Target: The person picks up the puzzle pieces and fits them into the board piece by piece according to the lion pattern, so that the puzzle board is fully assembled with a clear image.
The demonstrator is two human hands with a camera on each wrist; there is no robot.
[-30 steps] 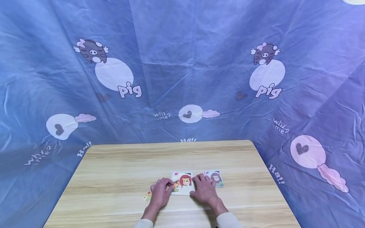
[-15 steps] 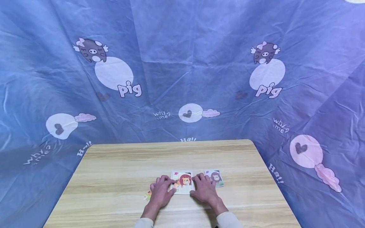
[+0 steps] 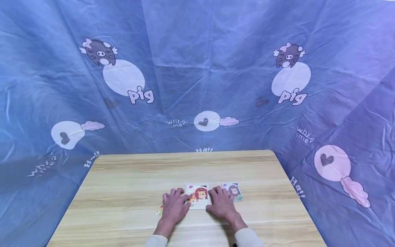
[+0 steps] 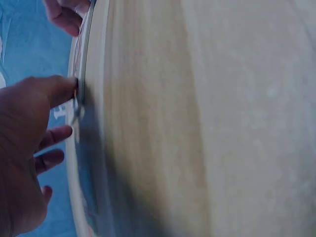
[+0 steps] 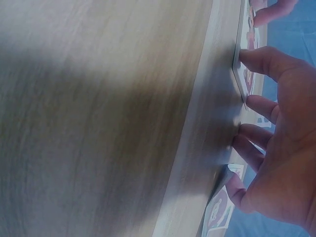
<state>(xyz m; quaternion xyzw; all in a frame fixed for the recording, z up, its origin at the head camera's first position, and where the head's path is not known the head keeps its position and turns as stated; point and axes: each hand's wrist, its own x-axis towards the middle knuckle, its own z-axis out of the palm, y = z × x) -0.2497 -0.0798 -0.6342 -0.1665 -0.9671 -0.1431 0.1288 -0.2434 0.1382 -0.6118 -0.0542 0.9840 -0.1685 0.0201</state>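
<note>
A square jigsaw puzzle (image 3: 200, 206) with a red-maned lion lies on the table between the two hands. My left hand (image 3: 174, 207) is at its left side, the index finger reaching over the picture and touching an orange piece (image 3: 191, 199) there. In the left wrist view the left thumb (image 4: 63, 90) meets the puzzle's near edge, while the other fingers are spread. My right hand (image 3: 221, 203) holds the puzzle's right side, with thumb (image 5: 256, 58) at the near edge and index finger (image 5: 260, 105) at the corner. Its little finger touches a lion picture card (image 5: 217, 210).
The picture card (image 3: 233, 190) lies flat right of the puzzle. A loose colourful piece (image 3: 159, 210) shows beside the left wrist, partly hidden. The wooden table (image 3: 123, 192) is backed by a blue printed curtain (image 3: 179, 85).
My left fingers have gone from pinching the orange piece to lying straighter, the index finger pressing over the puzzle's left part. The right hand keeps its place at the puzzle's right side.
</note>
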